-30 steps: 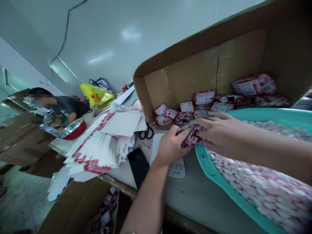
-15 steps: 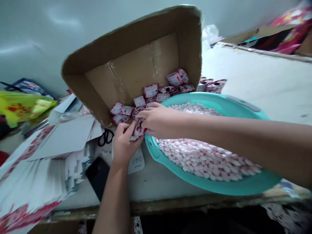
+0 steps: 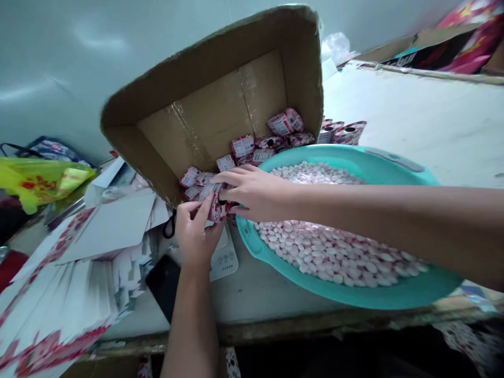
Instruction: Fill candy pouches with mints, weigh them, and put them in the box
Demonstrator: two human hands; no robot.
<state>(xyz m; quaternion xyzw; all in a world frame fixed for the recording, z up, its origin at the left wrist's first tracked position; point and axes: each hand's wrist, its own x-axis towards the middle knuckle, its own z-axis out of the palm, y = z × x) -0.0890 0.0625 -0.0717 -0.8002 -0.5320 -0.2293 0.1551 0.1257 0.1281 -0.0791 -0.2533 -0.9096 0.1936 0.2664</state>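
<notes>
Between both hands is a small red-and-white printed candy packet [image 3: 219, 208], just in front of the cardboard box [image 3: 157, 152]. My left hand [image 3: 198, 228] grips its left side with thumb and fingers. My right hand [image 3: 255, 193] is closed on the packet's right and upper side, its fingertips partly hidden. Several similar packets [image 3: 262, 155] lie inside the tilted box, near its lower edge. Under my right forearm sits a turquoise basin [image 3: 354, 299] filled with pale pink, pebble-like candies [image 3: 326, 257]. A white kitchen scale [image 3: 225, 261] shows partly behind my left hand.
Stacked white flat cartons [image 3: 79, 289] cover the left side, beside a black phone [image 3: 163, 283] and black scissors [image 3: 169, 226]. A yellow bag [image 3: 43, 181] lies farther left. More printed packets [image 3: 348, 132] stand right of the box. The table's front edge [image 3: 315, 323] runs below.
Both hands and the packet have shifted slightly left and turned a little. The right fingers now reach farther over the packet. The camera view has shifted slightly.
</notes>
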